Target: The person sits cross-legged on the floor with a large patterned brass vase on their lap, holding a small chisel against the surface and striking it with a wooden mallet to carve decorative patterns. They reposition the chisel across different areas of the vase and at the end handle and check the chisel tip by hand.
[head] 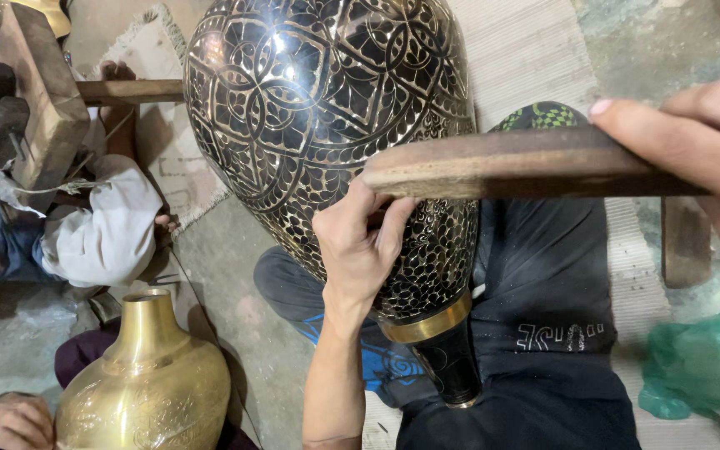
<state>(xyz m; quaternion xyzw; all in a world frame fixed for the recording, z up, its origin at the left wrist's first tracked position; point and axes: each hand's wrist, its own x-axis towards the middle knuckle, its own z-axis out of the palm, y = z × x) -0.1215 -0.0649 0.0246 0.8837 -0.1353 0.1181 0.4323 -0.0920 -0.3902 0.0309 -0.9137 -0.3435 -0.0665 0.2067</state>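
A large black vase (327, 100) with engraved brass-coloured flower patterns lies tilted across my lap, its brass-ringed neck (435, 333) pointing toward me. My left hand (358, 242) presses against the vase's lower body with fingers pinched together; whether a small tool is between them is hidden. My right hand (702, 146) grips a flat wooden mallet-like stick (518, 162), held level just above my left hand and the vase.
A plain brass vase (147, 379) stands at lower left, with another person's hand (14, 421) beside it. A second person in white trousers (106, 229) sits at left near a wooden block (39, 96). A green plastic bag (702, 367) lies at right on the mat.
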